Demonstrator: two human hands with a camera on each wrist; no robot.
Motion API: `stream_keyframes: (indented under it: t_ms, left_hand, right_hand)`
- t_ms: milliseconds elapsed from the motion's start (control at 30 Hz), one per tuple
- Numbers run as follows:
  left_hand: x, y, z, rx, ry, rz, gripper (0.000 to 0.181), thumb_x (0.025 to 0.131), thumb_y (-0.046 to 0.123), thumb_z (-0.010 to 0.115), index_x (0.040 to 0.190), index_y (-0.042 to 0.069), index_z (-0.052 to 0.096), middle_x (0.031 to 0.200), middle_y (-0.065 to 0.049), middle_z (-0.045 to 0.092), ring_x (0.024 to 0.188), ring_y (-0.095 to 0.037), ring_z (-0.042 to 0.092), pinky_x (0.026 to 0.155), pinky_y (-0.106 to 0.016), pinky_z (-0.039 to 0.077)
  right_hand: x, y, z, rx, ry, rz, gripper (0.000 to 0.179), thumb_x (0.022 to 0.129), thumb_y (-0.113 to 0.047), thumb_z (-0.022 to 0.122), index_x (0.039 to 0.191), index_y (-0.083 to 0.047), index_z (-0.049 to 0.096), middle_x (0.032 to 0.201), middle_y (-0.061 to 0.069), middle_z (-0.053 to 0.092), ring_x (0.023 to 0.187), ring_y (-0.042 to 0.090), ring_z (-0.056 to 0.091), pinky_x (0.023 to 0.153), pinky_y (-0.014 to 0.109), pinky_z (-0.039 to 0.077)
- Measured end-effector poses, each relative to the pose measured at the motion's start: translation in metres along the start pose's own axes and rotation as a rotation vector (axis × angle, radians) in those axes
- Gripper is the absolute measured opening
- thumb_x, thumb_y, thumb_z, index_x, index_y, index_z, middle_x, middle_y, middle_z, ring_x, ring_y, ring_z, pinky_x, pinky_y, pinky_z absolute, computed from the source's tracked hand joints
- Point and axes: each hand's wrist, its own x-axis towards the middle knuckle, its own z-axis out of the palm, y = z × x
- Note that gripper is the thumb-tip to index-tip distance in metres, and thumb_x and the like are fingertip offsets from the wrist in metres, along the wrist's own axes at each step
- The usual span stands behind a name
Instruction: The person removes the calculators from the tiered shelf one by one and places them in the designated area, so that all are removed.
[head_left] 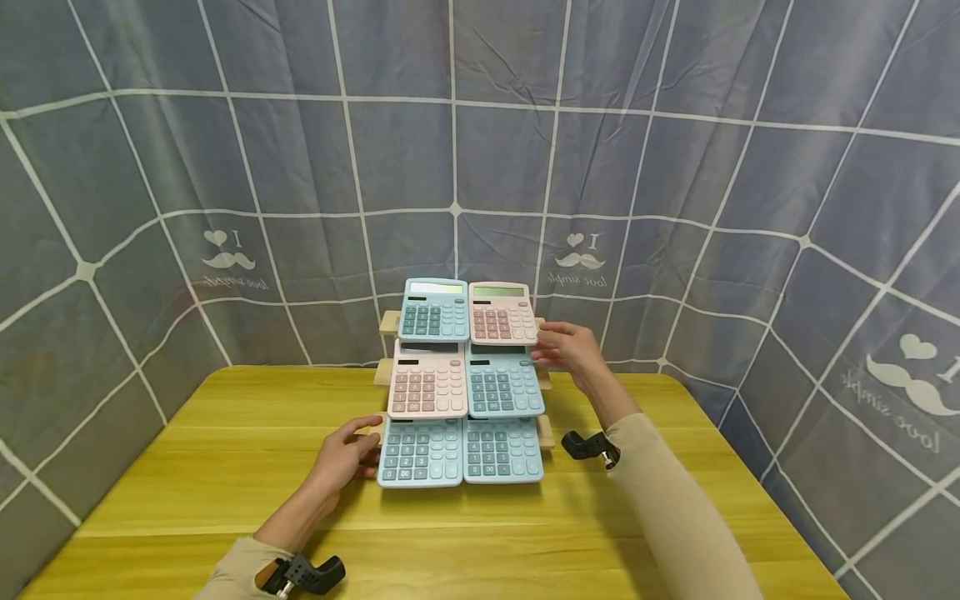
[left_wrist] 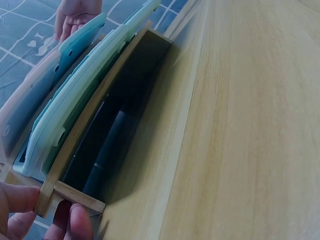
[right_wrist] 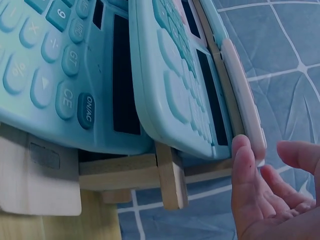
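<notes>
A three-tier wooden rack (head_left: 545, 432) carries calculators in rows of two. On top, a blue calculator (head_left: 432, 310) stands beside a pink calculator (head_left: 525, 321). The middle row has a pink calculator (head_left: 427, 379) left and a blue one right; both front calculators are blue. My left hand (head_left: 341, 454) grips the rack's lower left end, thumb and fingers around the wooden corner (left_wrist: 80, 196) in the left wrist view. By the upper right side is my right hand (head_left: 570, 350), its fingertips (right_wrist: 242, 145) right at the edge of the top pink calculator, thumb held apart.
The rack stands on a yellow wood-grain table (head_left: 225, 475). Behind and around it hangs a grey-blue curtain (head_left: 510, 167) with white grid lines. Black wrist devices (head_left: 311, 575) are strapped at both sleeves.
</notes>
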Motion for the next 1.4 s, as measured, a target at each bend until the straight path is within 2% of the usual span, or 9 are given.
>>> stream_keyframes:
  t_ms: [133,433,667,1400]
  left_hand:
    - [0.001,-0.001,-0.001,0.005,0.003,0.006,0.039,0.102,0.014,0.054,0.141,0.007,0.054,0.106,-0.015,0.063,0.08,-0.017,0.064,0.066,-0.03,0.058]
    - [0.001,-0.004,0.001,0.008,0.011,0.014,0.04,0.102,0.015,0.055,0.141,0.007,0.054,0.105,-0.015,0.064,0.08,-0.018,0.063,0.064,-0.03,0.057]
    - [0.0,-0.005,0.002,0.011,0.018,0.008,0.04,0.102,0.015,0.055,0.142,0.008,0.055,0.104,-0.014,0.064,0.079,-0.018,0.062,0.063,-0.029,0.057]
    - [0.001,-0.005,0.001,-0.001,0.019,0.012,0.04,0.103,0.015,0.054,0.142,0.008,0.054,0.102,-0.014,0.065,0.078,-0.018,0.063,0.063,-0.03,0.056]
  right_hand:
    - [0.0,0.002,0.004,0.029,-0.021,0.006,0.053,0.098,-0.014,0.066,0.147,-0.005,0.049,0.108,0.022,0.072,0.073,0.017,0.074,0.072,0.029,0.061]
    - [0.001,0.007,0.008,0.087,-0.035,0.009,0.059,0.097,-0.006,0.063,0.153,-0.014,0.043,0.099,0.014,0.072,0.076,0.019,0.074,0.072,0.027,0.061]
    - [0.0,0.008,0.008,0.078,-0.052,-0.008,0.055,0.098,-0.005,0.062,0.15,-0.012,0.045,0.103,0.018,0.072,0.078,0.018,0.074,0.074,0.027,0.061]
    - [-0.002,0.011,0.008,0.1,-0.088,-0.048,0.052,0.1,-0.004,0.058,0.149,-0.01,0.043,0.091,0.012,0.07,0.079,0.017,0.073,0.076,0.028,0.061]
